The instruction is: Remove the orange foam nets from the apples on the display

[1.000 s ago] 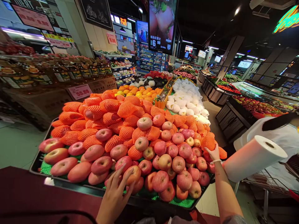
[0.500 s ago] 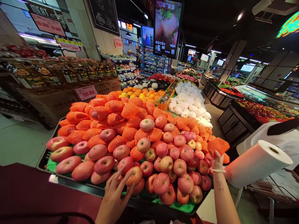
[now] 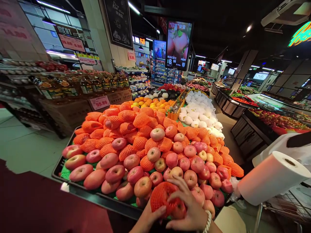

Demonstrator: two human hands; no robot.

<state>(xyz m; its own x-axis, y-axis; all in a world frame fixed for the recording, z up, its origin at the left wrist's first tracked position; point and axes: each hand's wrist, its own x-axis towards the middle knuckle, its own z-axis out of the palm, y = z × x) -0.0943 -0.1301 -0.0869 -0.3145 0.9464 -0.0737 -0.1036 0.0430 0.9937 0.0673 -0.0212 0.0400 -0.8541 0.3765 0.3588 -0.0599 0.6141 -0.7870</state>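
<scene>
Hands meet at 6 o'clock w/ one apple (image 3: 179, 209) between them. Left hand (image 3: 149, 220) cups it from below, fingers curled onto the orange foam net (image 3: 160, 195) covering its 9 o'clock side. Right hand (image 3: 191, 208) wraps it from 3 o'clock, fingers closed over the top. Apple sits just above the near rim of the worktop tray (image 3: 97, 199), beside the front row of the pile. Plastic bag roll (image 3: 269, 178) at 3 o'clock, well apart.

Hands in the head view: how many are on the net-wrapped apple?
2. The left hand grips the net-wrapped apple from below-left; the right hand, wearing a bead bracelet, lies over its right side.
</scene>
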